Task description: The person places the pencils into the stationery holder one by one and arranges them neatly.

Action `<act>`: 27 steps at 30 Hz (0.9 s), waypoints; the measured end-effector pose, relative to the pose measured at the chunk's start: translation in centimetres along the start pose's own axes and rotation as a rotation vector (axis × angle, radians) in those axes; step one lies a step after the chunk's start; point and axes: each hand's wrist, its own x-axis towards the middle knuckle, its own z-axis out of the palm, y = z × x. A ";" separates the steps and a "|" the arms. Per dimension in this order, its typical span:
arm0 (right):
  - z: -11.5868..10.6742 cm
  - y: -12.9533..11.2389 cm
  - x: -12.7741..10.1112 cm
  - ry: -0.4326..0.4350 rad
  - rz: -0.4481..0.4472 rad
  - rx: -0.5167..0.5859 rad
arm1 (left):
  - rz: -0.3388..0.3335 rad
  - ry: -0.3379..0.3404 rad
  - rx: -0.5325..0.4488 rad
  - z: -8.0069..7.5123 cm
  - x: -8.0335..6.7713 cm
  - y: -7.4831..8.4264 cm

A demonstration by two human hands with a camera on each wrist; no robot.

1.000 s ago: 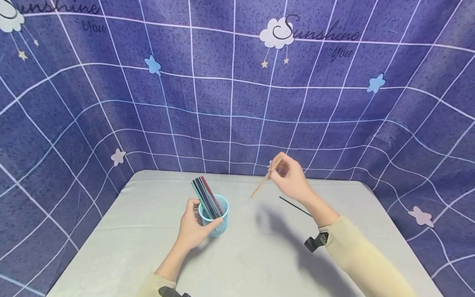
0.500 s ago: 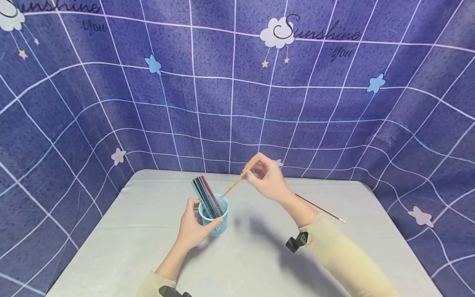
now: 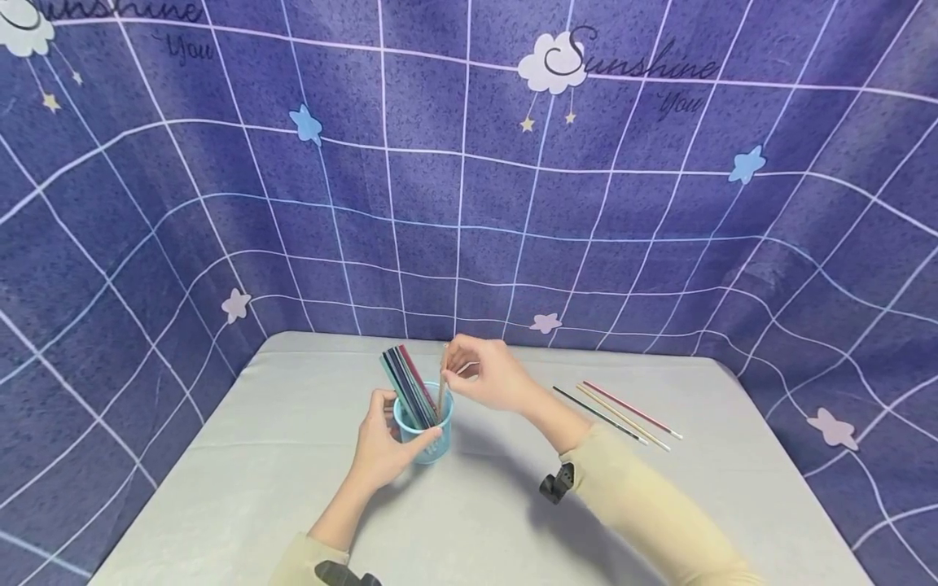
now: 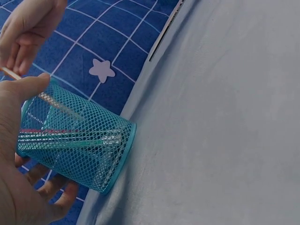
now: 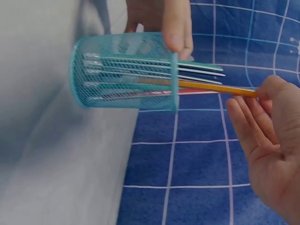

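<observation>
My left hand (image 3: 377, 448) holds a light blue mesh pencil cup (image 3: 431, 449) around its side, with the thumb at the rim. A bundle of dark, green and red pencils (image 3: 405, 382) leans to the left inside the cup. Between the thumb and fingers of my right hand (image 3: 489, 376) is a yellow pencil (image 5: 213, 87), pinched near its upper end. Its lower part shows through the mesh, inside the cup, in the right wrist view. From the left wrist view, the cup's base (image 4: 123, 157) is at the table's surface.
To the right, a black pencil (image 3: 597, 413), a yellow pencil (image 3: 621, 416) and a red pencil (image 3: 632, 409) lie side by side on the pale grey tablecloth (image 3: 469, 521). A blue grid-patterned curtain (image 3: 484, 203) rises behind the table and along both sides.
My right hand has moved left and down, carrying the yellow pencil from above the table into the cup. The pencils lying at the right are uncovered. The left hand holds the cup as before.
</observation>
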 end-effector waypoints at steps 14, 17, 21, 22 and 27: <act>1.9 1.2 1.0 -0.123 0.011 -0.231 | -0.003 0.000 -0.005 0.0 0.1 -0.1; 2.3 1.2 1.5 -0.121 0.025 -0.255 | -0.008 -0.001 -0.005 -0.1 0.0 -0.1; 2.8 0.9 2.2 -0.131 0.048 -0.251 | -0.009 -0.003 -0.008 -0.1 0.0 -0.1; 3.0 0.9 2.3 -0.136 0.052 -0.252 | -0.008 -0.005 -0.012 0.0 0.1 -0.1; 3.8 0.6 3.1 -0.130 0.048 -0.272 | -0.010 -0.013 -0.019 -0.1 0.1 -0.2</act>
